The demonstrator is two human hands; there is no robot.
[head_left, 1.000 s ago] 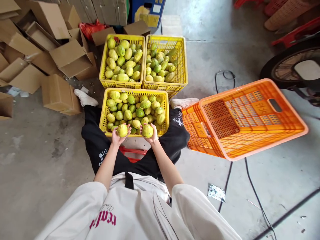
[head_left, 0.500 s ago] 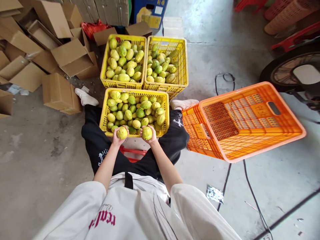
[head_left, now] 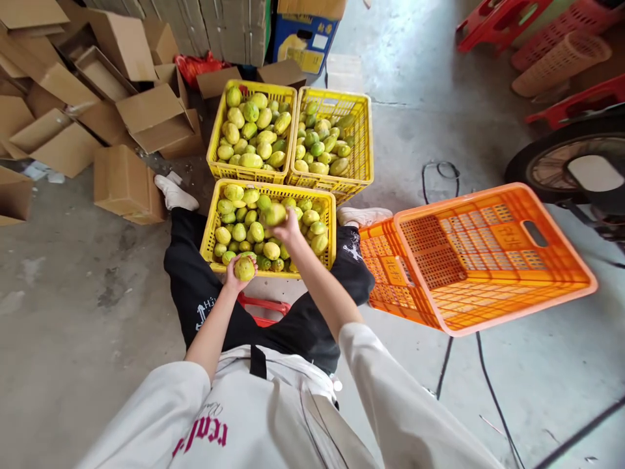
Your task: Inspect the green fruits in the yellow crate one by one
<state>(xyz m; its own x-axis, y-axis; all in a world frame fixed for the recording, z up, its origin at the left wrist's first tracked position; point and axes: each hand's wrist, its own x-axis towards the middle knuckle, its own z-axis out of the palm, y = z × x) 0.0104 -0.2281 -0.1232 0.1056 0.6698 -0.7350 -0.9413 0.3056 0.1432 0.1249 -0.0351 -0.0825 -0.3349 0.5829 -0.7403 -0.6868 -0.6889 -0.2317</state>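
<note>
My left hand (head_left: 237,277) is closed round a yellow-green fruit (head_left: 244,268), held just over the near rim of the nearest yellow crate (head_left: 211,229). My right hand (head_left: 289,229) reaches forward over the middle of that crate and grips another yellow-green fruit (head_left: 276,213) above the pile. The crate sits between my legs and is full of several green and yellow fruits. Two more yellow crates (head_left: 215,140) (head_left: 367,146) of the same fruit stand side by side behind it.
An orange crate (head_left: 493,254) lies tilted on another orange crate at my right. Cardboard boxes (head_left: 124,185) are heaped at the back left. A wheel (head_left: 561,159) stands far right, cables (head_left: 442,172) run across the concrete floor, and a red stool (head_left: 263,306) is under me.
My right hand has moved forward from the crate's near rim to over its middle, carrying its fruit. My left hand stayed near the rim. The camera tilted slightly.
</note>
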